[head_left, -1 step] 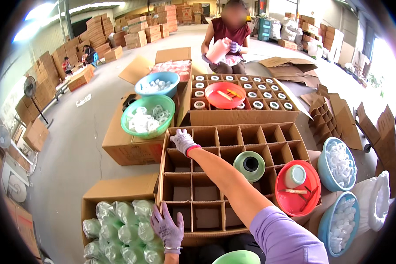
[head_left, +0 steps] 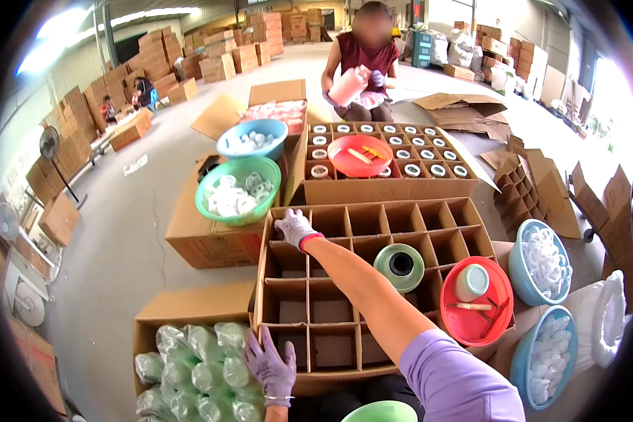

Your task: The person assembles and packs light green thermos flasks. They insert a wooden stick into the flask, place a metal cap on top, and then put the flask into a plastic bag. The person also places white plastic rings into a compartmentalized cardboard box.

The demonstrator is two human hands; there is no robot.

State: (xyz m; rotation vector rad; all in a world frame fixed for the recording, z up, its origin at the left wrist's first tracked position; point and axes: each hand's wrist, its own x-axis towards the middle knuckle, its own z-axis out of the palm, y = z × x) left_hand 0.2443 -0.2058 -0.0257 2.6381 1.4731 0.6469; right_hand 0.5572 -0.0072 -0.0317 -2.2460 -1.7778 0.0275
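One big divided box (head_left: 327,290) fills the middle of my view, an open cardboard grid with mostly bare compartments. Just past its far edge I have a filled carton (head_left: 387,188), white-rimmed round tops showing in its cells. Lower left, touching or nearly touching the box, a third carton (head_left: 197,302) is packed with pale green pieces (head_left: 207,373) in clear plastic. Beyond the filled carton is a co-worker (head_left: 366,53) in a dark red top. A red basin (head_left: 464,325) rests over the box's right side.

Next down in size, the gloved hands. From my end, the left hand (head_left: 273,371) lies at the box's near-left corner — fingers spread, tips against the left wall. The right hand (head_left: 296,228) reaches across to the far-left corner, fingers bent at the rim; whether they pinch the cardboard, I cannot tell. A round green piece (head_left: 399,281) with a dark opening sits among the compartments, right of the forearm (head_left: 380,302). Smallest — a pale green cup (head_left: 474,281) in the red basin.
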